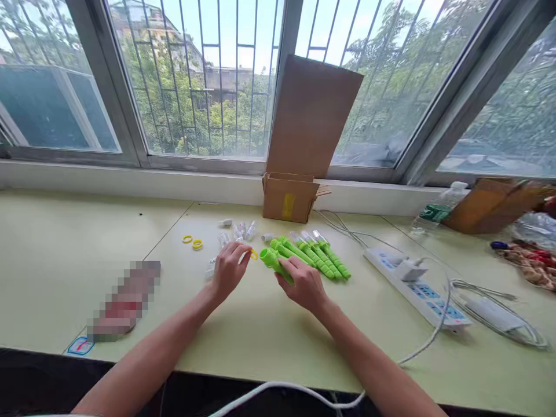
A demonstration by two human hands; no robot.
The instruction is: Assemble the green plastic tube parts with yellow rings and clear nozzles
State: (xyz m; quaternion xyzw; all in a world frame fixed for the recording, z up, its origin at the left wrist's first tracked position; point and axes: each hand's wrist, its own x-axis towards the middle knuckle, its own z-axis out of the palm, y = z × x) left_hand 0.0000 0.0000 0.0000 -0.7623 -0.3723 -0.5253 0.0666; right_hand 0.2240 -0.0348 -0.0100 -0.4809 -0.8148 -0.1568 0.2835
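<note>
Between the fingertips of my left hand (230,267) is a small yellow ring (254,254), close to the open threaded end of a green plastic tube (270,259). My right hand (304,282) is wrapped round that tube, its mouth tilted to the left. Just beyond lie several more green tubes (324,259), some with clear caps (320,236) on their far ends. Behind my left hand several clear plastic caps (238,231) are scattered. Further left, two yellow rings (197,244) lie flat on the table.
A cardboard box (286,197) with its flap raised stands against the window sill. To the right are a white power strip (417,289) with cables, a plastic bottle (439,207) and another cardboard piece (486,205). A blurred-out object (125,301) lies at left on the table (243,341).
</note>
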